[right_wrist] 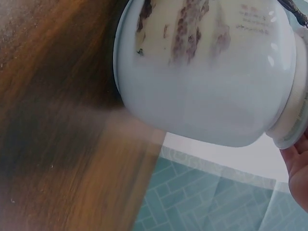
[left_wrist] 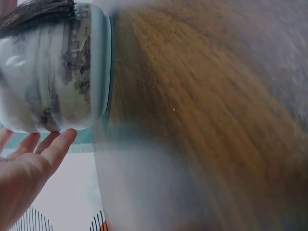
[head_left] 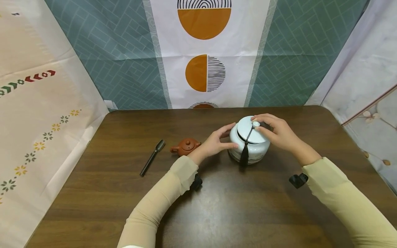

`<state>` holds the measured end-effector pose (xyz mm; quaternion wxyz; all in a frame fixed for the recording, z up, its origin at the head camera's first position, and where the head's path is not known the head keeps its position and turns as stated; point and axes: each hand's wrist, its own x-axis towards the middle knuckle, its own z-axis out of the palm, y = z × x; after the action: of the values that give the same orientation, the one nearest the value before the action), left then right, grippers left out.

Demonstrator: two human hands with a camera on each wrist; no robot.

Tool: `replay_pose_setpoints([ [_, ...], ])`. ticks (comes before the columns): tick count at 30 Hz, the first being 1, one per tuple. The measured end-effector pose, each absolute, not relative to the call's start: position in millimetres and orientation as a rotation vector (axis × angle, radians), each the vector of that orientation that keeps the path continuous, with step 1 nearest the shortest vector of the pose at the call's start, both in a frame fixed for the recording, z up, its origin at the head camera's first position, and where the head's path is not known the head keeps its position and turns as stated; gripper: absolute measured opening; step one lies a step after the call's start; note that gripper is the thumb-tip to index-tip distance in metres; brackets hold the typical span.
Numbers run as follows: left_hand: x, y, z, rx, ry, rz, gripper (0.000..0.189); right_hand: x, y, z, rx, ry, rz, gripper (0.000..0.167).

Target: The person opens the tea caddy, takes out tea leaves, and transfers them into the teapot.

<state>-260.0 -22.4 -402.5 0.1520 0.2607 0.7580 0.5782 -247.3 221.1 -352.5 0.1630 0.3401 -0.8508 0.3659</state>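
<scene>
A white lidded ceramic jar (head_left: 252, 151) with a brown landscape print stands upright on the table. Spread around its left side is my left hand (head_left: 214, 143), whose fairly straight fingertips touch the wall in the left wrist view. My right hand (head_left: 279, 134) pinches the round knob of the jar's lid (head_left: 245, 128) between thumb and fingers. A dark gap shows under the lid's front left edge, and a pale neck shows beneath it in the right wrist view. A black tassel (head_left: 244, 155) hangs from the knob down the jar's front.
A small reddish-brown clay teapot (head_left: 187, 146) sits left of the jar, partly behind my left forearm. Farther left lies a dark spoon (head_left: 152, 158). The wooden table (head_left: 232, 206) meets a patterned cloth backdrop (head_left: 124, 62) at its far edge.
</scene>
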Motion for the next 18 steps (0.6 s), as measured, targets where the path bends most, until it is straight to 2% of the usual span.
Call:
replay_pose_setpoints([
  [7, -261.7, -24.2, -402.3, 0.761, 2.181, 1.636, 0.076, -246.8, 214.7, -349.5, 0.928, -2.515, 1.029, 0.024],
  [14, -263.6, -26.1, -398.5, 0.71, 2.202, 1.672, 0.053, -244.1, 211.5, -348.3, 0.875, -2.559, 1.038, 0.024],
  [18, -263.2, -20.4, -389.0, 0.733, 2.23, 1.734, 0.052, -243.7, 211.3, -349.9, 0.846, -2.546, 1.033, 0.024],
])
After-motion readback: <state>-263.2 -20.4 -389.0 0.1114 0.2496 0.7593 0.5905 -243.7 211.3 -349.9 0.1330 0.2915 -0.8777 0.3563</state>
